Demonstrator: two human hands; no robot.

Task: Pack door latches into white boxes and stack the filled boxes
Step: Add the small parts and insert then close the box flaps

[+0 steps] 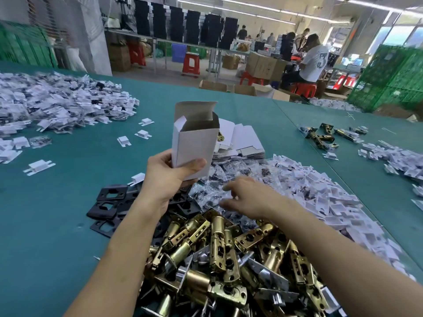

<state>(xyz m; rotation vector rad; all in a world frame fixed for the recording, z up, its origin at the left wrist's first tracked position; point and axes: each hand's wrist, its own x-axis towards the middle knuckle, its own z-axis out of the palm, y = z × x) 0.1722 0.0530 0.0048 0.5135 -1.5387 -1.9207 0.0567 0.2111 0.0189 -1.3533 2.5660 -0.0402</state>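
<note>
Box in my left hand [170, 177]: I held the white box [194, 143] upright by its lower end, thumb across the front face, fingers wrapped behind. Top flaps stood open; inside looked empty as far as I could see. The box was raised off the table [68, 225], above the near edge of the stack of flat boxes [242, 143].

The latches [219, 252] lay in a brass heap right under both my forearms, nearest to me. The black plates [109, 202] sat just left of that heap, below my left wrist. The small clear bags [212, 191] lay between the heap and the flat boxes, touching both piles.

Room: bare green surface to my left and beyond the box, dotted with a few loose white plastic pieces [142, 131]. The right side was crowded by a wide drift of white pieces [320, 202] running up to the table seam.

My right hand [245, 197] was down on the bags, palm down, fingertips touching the plastic. The fingers were blurred, so I cannot tell whether they pinched a bag or just rested there.
</note>
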